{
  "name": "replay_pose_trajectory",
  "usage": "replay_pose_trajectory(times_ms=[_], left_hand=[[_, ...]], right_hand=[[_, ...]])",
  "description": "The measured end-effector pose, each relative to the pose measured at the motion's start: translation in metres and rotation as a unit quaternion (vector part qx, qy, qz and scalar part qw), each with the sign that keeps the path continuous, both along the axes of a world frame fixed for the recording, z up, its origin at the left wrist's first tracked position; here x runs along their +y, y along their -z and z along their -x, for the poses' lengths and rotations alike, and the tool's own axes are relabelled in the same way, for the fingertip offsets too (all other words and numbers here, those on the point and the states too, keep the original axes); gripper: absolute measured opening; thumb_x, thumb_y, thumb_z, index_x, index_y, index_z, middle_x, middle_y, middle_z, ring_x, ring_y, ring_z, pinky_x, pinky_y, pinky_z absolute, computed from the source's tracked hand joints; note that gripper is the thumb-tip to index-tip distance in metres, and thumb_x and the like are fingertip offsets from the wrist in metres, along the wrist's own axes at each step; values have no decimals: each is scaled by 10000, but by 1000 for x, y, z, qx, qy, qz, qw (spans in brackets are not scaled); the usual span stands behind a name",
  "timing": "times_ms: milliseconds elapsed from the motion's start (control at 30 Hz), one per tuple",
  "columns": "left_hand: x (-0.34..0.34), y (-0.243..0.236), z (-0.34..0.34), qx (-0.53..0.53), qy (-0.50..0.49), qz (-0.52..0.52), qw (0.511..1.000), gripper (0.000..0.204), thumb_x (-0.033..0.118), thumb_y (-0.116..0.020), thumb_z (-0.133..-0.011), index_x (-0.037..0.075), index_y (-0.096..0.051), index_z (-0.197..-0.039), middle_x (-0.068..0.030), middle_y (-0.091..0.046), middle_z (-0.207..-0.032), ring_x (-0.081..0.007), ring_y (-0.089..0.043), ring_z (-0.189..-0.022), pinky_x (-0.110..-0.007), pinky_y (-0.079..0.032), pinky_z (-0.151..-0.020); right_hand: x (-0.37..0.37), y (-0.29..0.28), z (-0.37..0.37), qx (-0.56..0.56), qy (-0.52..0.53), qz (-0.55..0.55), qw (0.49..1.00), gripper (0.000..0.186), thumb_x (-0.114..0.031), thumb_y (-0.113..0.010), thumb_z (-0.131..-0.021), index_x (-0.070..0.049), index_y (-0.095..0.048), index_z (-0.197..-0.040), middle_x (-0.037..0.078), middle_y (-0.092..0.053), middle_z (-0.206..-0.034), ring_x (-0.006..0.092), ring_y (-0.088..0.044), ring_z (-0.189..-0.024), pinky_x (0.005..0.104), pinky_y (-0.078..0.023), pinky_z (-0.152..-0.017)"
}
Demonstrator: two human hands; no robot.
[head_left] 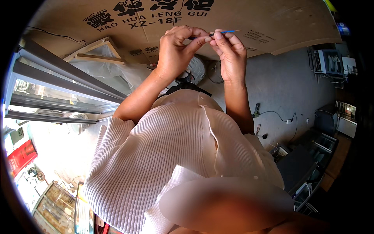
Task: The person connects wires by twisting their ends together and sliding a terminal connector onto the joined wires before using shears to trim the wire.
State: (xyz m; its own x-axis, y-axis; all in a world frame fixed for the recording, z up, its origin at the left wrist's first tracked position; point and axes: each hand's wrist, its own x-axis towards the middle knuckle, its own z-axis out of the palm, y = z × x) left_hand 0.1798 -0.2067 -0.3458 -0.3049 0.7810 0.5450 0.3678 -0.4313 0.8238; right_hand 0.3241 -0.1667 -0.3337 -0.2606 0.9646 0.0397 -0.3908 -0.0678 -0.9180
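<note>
In front of the cardboard, near the top of the head view, my two hands meet at a thin wire. Its blue length sticks out to the right and ends in a pale, brownish tip; a darker section runs between my fingers. My left hand pinches the dark part between thumb and fingers. The right hand is closed on the wire beside it, thumb against the fingers. Whether the dark part is a sleeve, tape or another wire I cannot tell. Fingers hide much of it.
A large printed cardboard box stands right behind my hands. To the left are a metal-framed window and a wooden frame. On the grey floor lie a corded black tool and a cable. Equipment lines the right.
</note>
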Motion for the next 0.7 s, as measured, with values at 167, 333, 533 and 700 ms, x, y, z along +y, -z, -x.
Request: replay_pose_trajectory(times_ms=[167, 333, 533, 700], left_hand=[[-1, -1, -1, -17, 5, 23, 1000, 124, 145, -761, -743, 62, -696, -809, -49, -692, -760, -190, -640, -701, -293, -476, -710], [-5, -7, -7, -137, 20, 69, 988, 193, 134, -782, -727, 41, -647, -830, -63, -691, -763, -184, -640, -668, -296, -482, -726], [-7, -8, 0, 28, 38, 38, 998, 174, 68, -740, -788, 6, -637, -915, -45, -680, -892, -98, -624, -815, -244, -490, -769], [-8, -9, 0, 38, 30, 5, 999, 140, 67, -721, -784, 28, -674, -911, -70, -696, -874, -183, -657, -796, -288, -502, -731]], right_hand=[[0, -2, -1, -17, -11, -26, 999, 122, -87, -680, -860, -13, -649, -952, 36, -665, -866, 93, -630, -769, 237, -518, -752], [-1, 1, -3, -26, -34, -41, 998, 118, -101, -665, -873, -29, -637, -963, 42, -661, -909, 115, -630, -833, 275, -504, -811], [0, -2, -3, 3, -26, -33, 999, 108, -79, -667, -867, -23, -640, -955, 47, -664, -910, 104, -622, -847, 250, -500, -802], [1, -1, -6, 6, -28, -24, 999, 105, -83, -663, -870, -35, -639, -960, 59, -671, -913, 90, -610, -803, 233, -494, -782]])
